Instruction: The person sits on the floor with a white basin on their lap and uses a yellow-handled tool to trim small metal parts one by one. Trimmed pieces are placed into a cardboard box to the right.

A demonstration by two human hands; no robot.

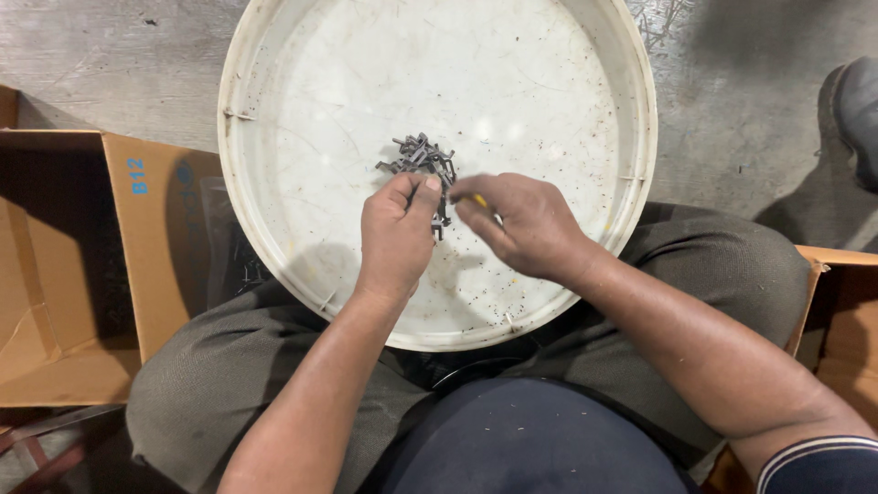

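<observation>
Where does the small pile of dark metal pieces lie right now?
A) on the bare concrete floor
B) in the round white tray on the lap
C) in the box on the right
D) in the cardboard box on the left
B: the dark metal pieces lie inside the round white tray, just beyond the left hand and right hand.

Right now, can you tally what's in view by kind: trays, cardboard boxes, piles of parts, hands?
Round white tray: 1
Cardboard boxes: 2, one at the left, one at the right edge
Pile of small dark metal clips: 1, too tangled to count singly
Hands: 2, left hand, right hand
Total: 6
</observation>
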